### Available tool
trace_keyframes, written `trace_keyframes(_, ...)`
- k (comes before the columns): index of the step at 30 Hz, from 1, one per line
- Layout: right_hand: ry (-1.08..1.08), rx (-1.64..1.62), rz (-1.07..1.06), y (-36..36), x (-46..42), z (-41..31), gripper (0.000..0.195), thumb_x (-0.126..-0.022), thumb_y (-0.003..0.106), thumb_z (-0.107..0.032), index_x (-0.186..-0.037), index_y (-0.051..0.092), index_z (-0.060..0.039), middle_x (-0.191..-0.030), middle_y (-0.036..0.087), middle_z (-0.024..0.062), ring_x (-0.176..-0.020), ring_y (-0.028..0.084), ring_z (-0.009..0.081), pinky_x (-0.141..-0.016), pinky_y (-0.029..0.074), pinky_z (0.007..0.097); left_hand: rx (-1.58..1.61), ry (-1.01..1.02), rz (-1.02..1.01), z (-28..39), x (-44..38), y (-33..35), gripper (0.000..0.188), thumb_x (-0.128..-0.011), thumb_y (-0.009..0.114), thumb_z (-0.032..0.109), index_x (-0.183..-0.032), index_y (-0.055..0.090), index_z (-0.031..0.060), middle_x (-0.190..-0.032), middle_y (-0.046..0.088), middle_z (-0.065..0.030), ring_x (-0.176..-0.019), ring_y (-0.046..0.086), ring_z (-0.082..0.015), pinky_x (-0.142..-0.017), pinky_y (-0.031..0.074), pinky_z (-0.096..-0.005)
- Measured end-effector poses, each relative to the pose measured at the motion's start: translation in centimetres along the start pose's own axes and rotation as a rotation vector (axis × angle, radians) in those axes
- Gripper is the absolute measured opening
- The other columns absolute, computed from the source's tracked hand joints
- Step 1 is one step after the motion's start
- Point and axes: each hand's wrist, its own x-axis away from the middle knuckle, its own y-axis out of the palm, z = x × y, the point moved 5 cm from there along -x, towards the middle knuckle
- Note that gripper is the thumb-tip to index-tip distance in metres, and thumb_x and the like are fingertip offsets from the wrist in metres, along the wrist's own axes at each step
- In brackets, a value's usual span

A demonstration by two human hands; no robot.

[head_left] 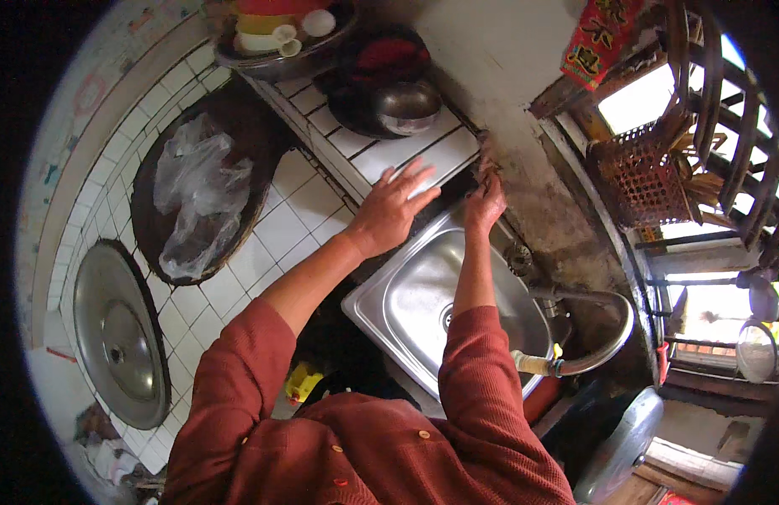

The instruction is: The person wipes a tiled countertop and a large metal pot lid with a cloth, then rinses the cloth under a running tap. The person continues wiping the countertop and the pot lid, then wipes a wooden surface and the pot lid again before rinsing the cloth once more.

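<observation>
My left hand (392, 211) is held out with its fingers apart and holds nothing. It hovers near the front edge of a white-tiled ledge (427, 154). My right hand (486, 205) reaches to the ledge's right end, close to the stained wall. Its fingertips blend into a brownish patch there, so whether they grip anything is unclear. Below both hands lies a stainless steel sink (415, 297), partly covered by my right forearm. On the ledge rests a shiny metal bowl (407, 108) beside dark cookware with a red inside (392, 57).
A curved faucet (620, 322) with a wrapped spout reaches over the sink from the right. Left are a round dark wooden cover (263, 120) bearing clear plastic bags (197, 183) and a metal lid (118, 334). A woven basket (642, 173) hangs by the window. Another lid (623, 445) stands lower right.
</observation>
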Motion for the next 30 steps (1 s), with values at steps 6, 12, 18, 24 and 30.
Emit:
trace_keyframes(6,-0.023,0.323,-0.674,7.5,12.7,3.7,0.040,-0.087,0.048,-0.011,-0.125,0.052,0.0003,-0.128,0.051,0.0229,-0.121,0.047,0.0385,-0.106,0.034,0.0443,0.375,-0.022,0.111,3.2,5.2,3.9,0.031,-0.077,0.049,-0.007,-0.102,0.065,0.0034,-0.116,0.064,-0.0118,-0.116,0.057,-0.0309,-0.096,0.045,-0.0427)
trace_keyframes(12,-0.295,-0.014,-0.638,1.7,24.0,-5.0,0.045,-0.092,0.041,-0.016,-0.134,0.044,-0.0022,-0.146,0.037,0.0205,-0.137,0.031,0.0400,-0.113,0.024,0.0449,0.424,-0.290,0.081,2.3,13.0,3.1,0.023,-0.077,0.052,-0.008,-0.091,0.066,0.0022,-0.109,0.067,-0.0109,-0.110,0.060,-0.0307,-0.093,0.047,-0.0411)
trace_keyframes(18,-0.138,-0.036,-0.289,3.2,8.1,4.5,0.033,-0.094,0.041,-0.013,-0.122,0.055,-0.0050,-0.123,0.056,0.0188,-0.113,0.052,0.0367,-0.095,0.040,0.0451,0.346,-0.359,-0.014,1.4,15.4,1.0,0.024,-0.074,0.054,-0.011,-0.089,0.066,0.0046,-0.112,0.065,-0.0092,-0.105,0.062,-0.0290,-0.087,0.048,-0.0384)
trace_keyframes(24,-0.196,0.074,-0.004,2.9,11.3,4.3,0.032,-0.086,0.046,0.000,-0.115,0.059,-0.0013,-0.117,0.057,0.0222,-0.108,0.052,0.0397,-0.094,0.043,0.0448,0.343,-0.395,0.035,1.4,17.1,-0.6,0.022,-0.075,0.055,-0.010,-0.089,0.066,0.0041,-0.111,0.066,-0.0081,-0.095,0.062,-0.0285,-0.081,0.049,-0.0368)
trace_keyframes(30,-0.311,-0.106,-0.560,-2.2,31.4,-7.2,0.045,-0.080,0.056,-0.001,-0.125,0.052,-0.0017,-0.127,0.052,0.0206,-0.125,0.046,0.0392,-0.105,0.038,0.0454,0.324,-0.394,0.033,2.8,19.8,-1.5,0.023,-0.076,0.055,-0.009,-0.089,0.067,0.0053,-0.110,0.067,-0.0082,-0.095,0.062,-0.0297,-0.080,0.050,-0.0370)
